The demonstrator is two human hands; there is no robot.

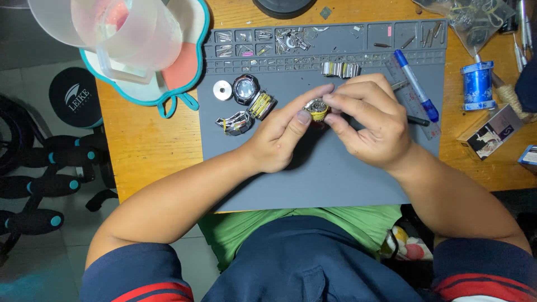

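Observation:
Over the grey work mat (313,179), my left hand (282,137) and my right hand (369,120) meet and pinch a small round watch part (316,109), silver with a yellow rim, between their fingertips. To the left on the mat lie a round watch case (245,88), a silver disc (222,90) and two two-tone bracelet pieces (246,114). Another short bracelet piece (340,69) lies just above my right hand.
The mat's top compartments (291,39) hold several small metal parts. A blue pen (416,85) and a clear ruler (414,109) lie at the right. A blue spool (477,85), a small box (492,133), a clear plastic jug (120,33) and a bag of parts (475,17) sit on the wooden table.

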